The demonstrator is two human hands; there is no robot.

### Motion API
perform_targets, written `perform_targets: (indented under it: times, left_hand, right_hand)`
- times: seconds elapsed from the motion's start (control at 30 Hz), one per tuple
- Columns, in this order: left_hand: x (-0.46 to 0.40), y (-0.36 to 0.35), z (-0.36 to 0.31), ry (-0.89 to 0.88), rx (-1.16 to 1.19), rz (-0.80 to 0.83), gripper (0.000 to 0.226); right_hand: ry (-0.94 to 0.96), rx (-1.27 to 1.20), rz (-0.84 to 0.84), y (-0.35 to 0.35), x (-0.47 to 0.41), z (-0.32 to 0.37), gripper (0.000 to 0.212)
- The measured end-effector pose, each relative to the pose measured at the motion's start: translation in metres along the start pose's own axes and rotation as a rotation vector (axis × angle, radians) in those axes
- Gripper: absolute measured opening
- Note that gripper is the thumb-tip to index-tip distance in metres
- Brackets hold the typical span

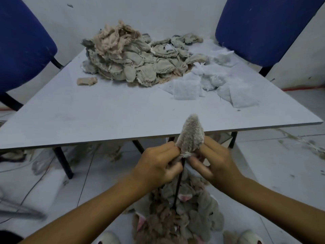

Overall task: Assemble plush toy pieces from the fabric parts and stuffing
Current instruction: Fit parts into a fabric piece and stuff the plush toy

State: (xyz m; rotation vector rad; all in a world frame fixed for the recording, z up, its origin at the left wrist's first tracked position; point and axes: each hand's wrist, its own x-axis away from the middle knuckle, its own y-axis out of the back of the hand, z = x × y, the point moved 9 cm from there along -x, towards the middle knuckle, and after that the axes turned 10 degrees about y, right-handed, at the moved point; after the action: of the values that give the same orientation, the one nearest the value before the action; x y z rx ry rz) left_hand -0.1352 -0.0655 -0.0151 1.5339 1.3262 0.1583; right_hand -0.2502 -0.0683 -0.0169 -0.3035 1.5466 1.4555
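A small grey plush piece [190,136], cone-shaped and upright, is held just in front of the table's near edge. My left hand [158,164] pinches its lower open end from the left, and my right hand [213,161] pinches it from the right. A thin black stick [178,184] runs from the piece's opening down toward my lap. On the table lie a heap of grey fabric parts [133,64] topped with beige stuffing [114,39], and white filling sachets [186,88] to the right. A pile of grey plush pieces [182,213] with pink patches lies below my hands.
The grey table [88,111] fills the middle. Blue chairs stand at the back left [21,46] and back right [260,29]. One loose beige piece [87,81] lies left of the heap. Scraps and cables litter the floor [35,182] under the table.
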Motion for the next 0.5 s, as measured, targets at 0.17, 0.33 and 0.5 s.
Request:
perform_targets:
  times: [0.17, 0.33, 0.5]
  left_hand:
    - [0.006, -0.012, 0.007, 0.045, 0.076, 0.051, 0.021]
    - [0.007, -0.011, 0.000, -0.001, -0.024, 0.190, 0.029]
    - [-0.022, 0.044, -0.032, -0.169, 0.068, 0.087, 0.008]
  right_hand:
    - [-0.046, -0.082, -0.016, -0.009, 0.016, -0.001, 0.043]
    - [-0.024, -0.041, 0.090, -0.002, 0.007, 0.002, 0.032]
    - [0.086, -0.028, 0.244, 0.039, -0.034, 0.008, 0.025]
